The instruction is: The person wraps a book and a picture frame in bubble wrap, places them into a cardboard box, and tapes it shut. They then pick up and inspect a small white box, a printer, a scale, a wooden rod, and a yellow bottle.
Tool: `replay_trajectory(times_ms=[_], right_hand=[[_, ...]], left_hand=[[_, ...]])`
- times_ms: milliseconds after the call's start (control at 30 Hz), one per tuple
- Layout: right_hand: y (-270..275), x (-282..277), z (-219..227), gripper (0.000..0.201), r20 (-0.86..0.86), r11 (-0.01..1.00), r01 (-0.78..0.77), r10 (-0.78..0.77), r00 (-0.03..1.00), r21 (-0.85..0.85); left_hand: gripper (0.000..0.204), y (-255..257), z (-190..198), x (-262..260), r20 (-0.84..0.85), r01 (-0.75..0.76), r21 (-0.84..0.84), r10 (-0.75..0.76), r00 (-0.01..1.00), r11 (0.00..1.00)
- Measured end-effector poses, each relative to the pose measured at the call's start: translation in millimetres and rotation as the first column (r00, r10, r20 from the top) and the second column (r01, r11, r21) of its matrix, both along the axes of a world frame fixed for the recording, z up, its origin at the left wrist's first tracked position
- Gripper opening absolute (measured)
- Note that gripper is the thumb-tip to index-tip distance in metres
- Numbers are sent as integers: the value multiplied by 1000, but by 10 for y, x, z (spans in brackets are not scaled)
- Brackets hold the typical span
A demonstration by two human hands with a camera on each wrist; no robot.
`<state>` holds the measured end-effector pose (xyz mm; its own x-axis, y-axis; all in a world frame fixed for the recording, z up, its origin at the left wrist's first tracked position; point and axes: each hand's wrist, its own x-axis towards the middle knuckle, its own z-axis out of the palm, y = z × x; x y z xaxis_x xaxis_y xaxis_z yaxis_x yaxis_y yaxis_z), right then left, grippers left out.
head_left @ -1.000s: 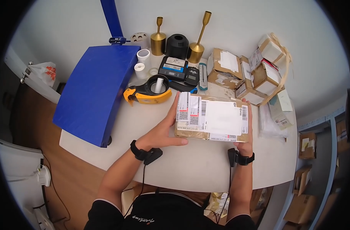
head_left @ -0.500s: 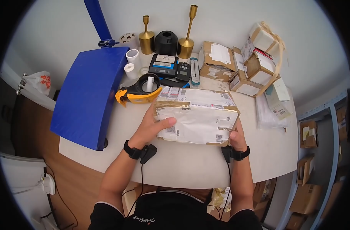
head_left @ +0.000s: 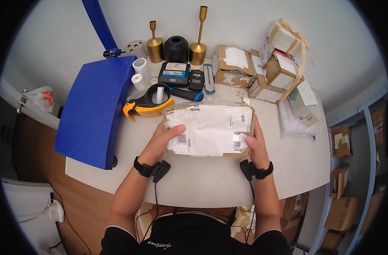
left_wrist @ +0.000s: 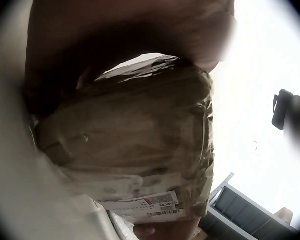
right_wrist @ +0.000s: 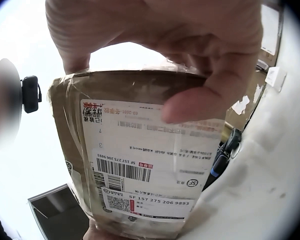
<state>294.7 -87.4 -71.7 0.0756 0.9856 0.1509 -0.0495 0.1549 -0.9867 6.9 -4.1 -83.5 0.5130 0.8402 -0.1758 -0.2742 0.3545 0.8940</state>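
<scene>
Cardboard box (1) gripped by 2, L hand & R hand, L grip prob. curled.

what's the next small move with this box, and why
I'd probably ease the box down onto the bare stretch of table nearer the person. The left hand and right hand grip opposite ends, so it seems well supported, and the yellow-and-black tape dispenser lies close beyond it, easy to bump.
</scene>
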Motion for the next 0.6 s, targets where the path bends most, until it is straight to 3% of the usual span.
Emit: replay_trajectory(times_ms=[133, 233, 300, 333, 367, 467, 533, 600], right_hand=[[28, 39, -22, 112, -73, 998, 48, -50, 996, -39], [58, 45, -69, 115, -157, 996, 67, -56, 986, 61], [50, -40, 2, 117, -318, 989, 23, 26, 948, 149], [38, 20, -5, 122, -308, 988, -96, 128, 943, 118], [29, -36, 14, 122, -307, 987, -100, 133, 942, 122], [44, -203, -1, 128, -235, 980, 70, -25, 972, 186], [16, -151, -52, 126, -256, 981, 69, -21, 966, 180], [-15, -93, -200, 123, -275, 982, 69, -18, 961, 178]], left_hand=[[74, 35, -93, -25, -14, 37, 75, -36, 999, 996], [76, 14, -108, 1, -29, 15, 144, -11, 1000, 989], [77, -23, -88, 22, -15, -18, 147, 21, 1000, 989], [76, -51, -61, 38, 52, -26, 52, 23, 998, 998], [76, -79, -44, 41, 117, -26, -44, 31, 993, 999], [79, -86, -122, 27, 119, 67, -67, -58, 991, 996], [79, -96, -141, 37, 142, 120, -69, -110, 984, 990], [81, -106, -158, 62, 259, 259, -242, -194, 946, 935]])
